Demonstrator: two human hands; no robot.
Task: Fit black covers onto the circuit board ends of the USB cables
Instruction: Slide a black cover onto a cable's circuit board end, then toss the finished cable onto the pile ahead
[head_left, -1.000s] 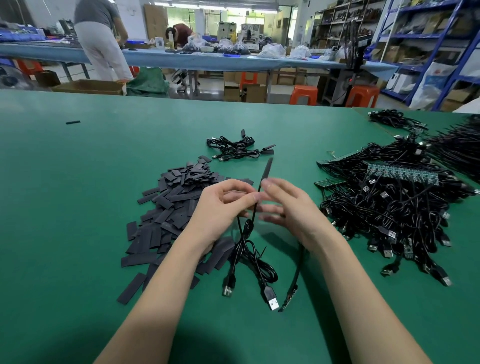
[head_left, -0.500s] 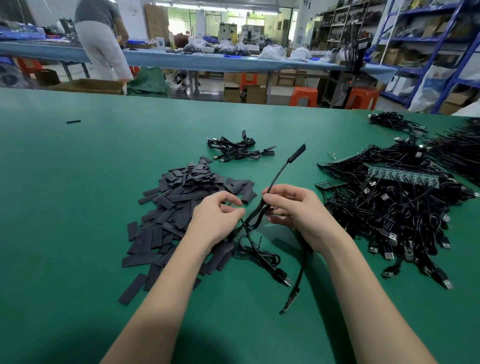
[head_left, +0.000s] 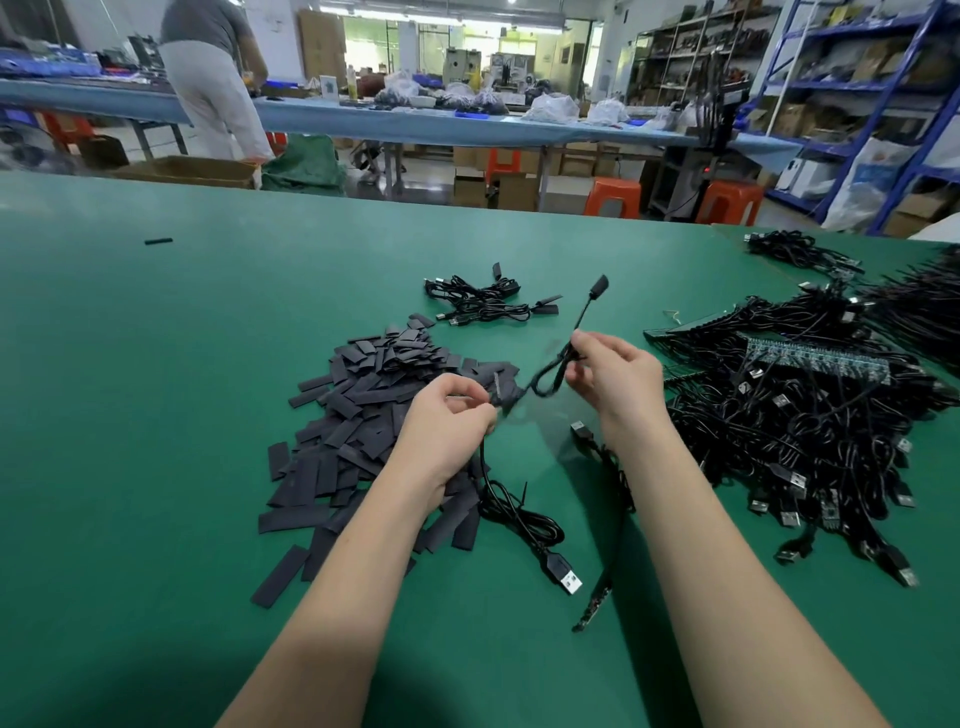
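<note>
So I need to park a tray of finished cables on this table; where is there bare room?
Widest bare green table lies left of the pile of black covers, out to the stray black piece. Another strip runs along the far edge beyond the small cable bundle. It is crowded on the right, under the heap of USB cables, and between the hands.

Cable (head_left: 540, 382) between left hand (head_left: 447, 415) and right hand (head_left: 615, 376) motion-blurred; pinch detail unreadable. Cable heap (head_left: 810, 415) cut by right edge. Far person (head_left: 213, 78) cropped at top.
</note>
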